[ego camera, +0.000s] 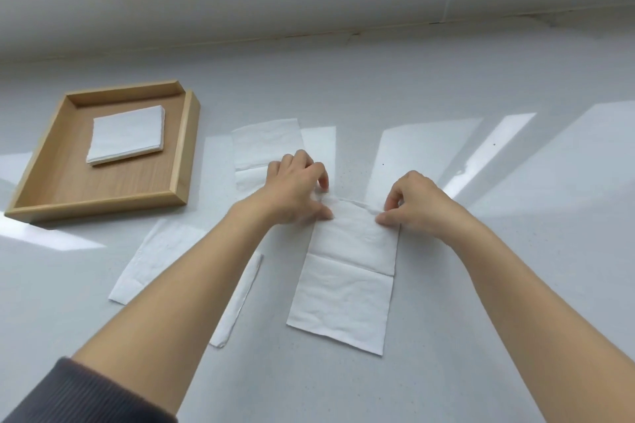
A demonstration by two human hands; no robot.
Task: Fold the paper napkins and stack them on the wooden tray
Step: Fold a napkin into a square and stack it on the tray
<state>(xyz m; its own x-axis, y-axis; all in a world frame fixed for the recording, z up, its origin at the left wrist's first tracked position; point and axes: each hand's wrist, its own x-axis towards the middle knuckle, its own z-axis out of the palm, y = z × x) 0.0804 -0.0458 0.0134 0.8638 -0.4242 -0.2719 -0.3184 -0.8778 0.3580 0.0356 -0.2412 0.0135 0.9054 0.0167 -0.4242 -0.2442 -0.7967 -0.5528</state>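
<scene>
Right of the shallow rectangular wooden tray (177, 144), a creased white paper napkin (347, 278) lies flat; its far corners are pinched by the left hand (295, 192) and right hand (412, 203). A square folded stack (125, 136) rests inside the tray.

The thin white paper napkin (347, 288) looks soft and creased; the light-brown wooden tray (178, 151) is matt; the pale grey table (481, 285) is glossy, perhaps laminate.

A napkin (347, 278) is pinched at its far corners by the left hand (295, 189) and right hand (417, 204). Left of it, a tray (187, 144) holds a stack (127, 134) of folded napkins. Two more sheets (264, 148) (151, 261) lie on the desk (481, 285) near the tray.
</scene>
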